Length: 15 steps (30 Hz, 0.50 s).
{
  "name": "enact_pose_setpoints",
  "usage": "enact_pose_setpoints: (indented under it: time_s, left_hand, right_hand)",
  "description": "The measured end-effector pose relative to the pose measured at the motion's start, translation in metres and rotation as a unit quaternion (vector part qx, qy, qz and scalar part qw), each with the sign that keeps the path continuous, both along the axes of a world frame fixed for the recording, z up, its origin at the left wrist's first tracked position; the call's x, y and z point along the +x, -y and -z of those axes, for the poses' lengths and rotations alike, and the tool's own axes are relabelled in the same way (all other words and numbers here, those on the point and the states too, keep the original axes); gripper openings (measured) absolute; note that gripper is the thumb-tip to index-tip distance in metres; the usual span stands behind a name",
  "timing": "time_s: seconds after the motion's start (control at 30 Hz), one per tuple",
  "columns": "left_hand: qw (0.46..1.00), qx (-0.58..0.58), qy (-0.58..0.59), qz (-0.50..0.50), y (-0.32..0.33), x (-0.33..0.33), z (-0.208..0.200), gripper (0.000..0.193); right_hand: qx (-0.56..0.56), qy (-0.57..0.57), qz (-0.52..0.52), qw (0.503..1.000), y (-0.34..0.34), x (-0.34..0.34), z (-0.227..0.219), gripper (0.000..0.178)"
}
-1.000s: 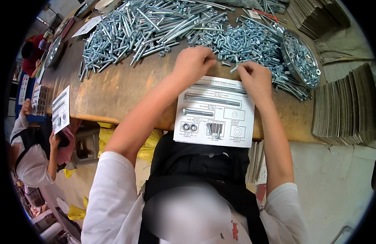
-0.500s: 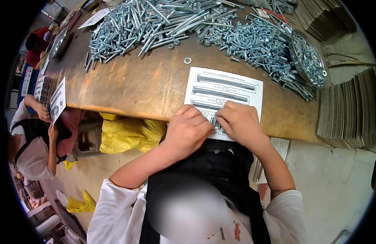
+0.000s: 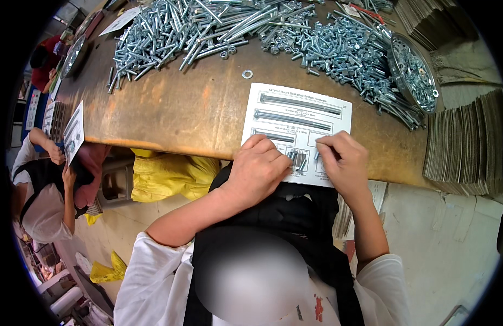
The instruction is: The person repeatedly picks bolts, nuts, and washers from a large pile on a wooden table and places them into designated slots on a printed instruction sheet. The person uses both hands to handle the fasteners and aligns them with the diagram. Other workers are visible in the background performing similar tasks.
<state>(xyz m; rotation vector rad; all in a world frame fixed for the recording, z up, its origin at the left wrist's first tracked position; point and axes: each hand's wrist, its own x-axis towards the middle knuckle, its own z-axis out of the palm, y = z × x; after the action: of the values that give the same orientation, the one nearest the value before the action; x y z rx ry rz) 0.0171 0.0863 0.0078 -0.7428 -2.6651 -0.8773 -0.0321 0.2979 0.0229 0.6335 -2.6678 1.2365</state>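
A white printed card (image 3: 288,116) with long bolts shown in boxed rows lies at the table's near edge. My left hand (image 3: 261,169) rests over its lower left part, fingers curled together; what is under them is hidden. Beside those fingertips, several short bolts (image 3: 299,161) appear in a lower box of the card, though I cannot tell real ones from printed ones. Over the card's right side is my right hand (image 3: 346,165), thumb and forefinger pinched together. Anything between them is too small to make out.
Beyond the card lie a washer (image 3: 247,74), a heap of long bolts (image 3: 170,43) and a heap of short bolts (image 3: 338,57). A metal bowl of washers (image 3: 416,76) and stacked cardboard (image 3: 463,149) stand right. At left, another person (image 3: 45,185) holds a similar card (image 3: 73,132).
My right hand has moved right and away from my left, uncovering the short bolts between them. The left hand stays at the card's lower left. The view has shifted slightly.
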Motion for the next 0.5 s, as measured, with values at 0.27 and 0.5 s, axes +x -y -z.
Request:
enact_pose_setpoints:
  time_s: [0.27, 0.5]
  left_hand:
    - [0.998, 0.037, 0.049, -0.027, -0.010, 0.001, -0.008, 0.045]
    - [0.996, -0.018, 0.063, -0.052, -0.016, -0.002, -0.011, 0.046]
  right_hand:
    - [0.005, 0.027, 0.032, 0.999, 0.010, 0.031, 0.019, 0.006]
    - [-0.016, 0.092, 0.019, 0.995, 0.012, 0.019, 0.015, 0.008]
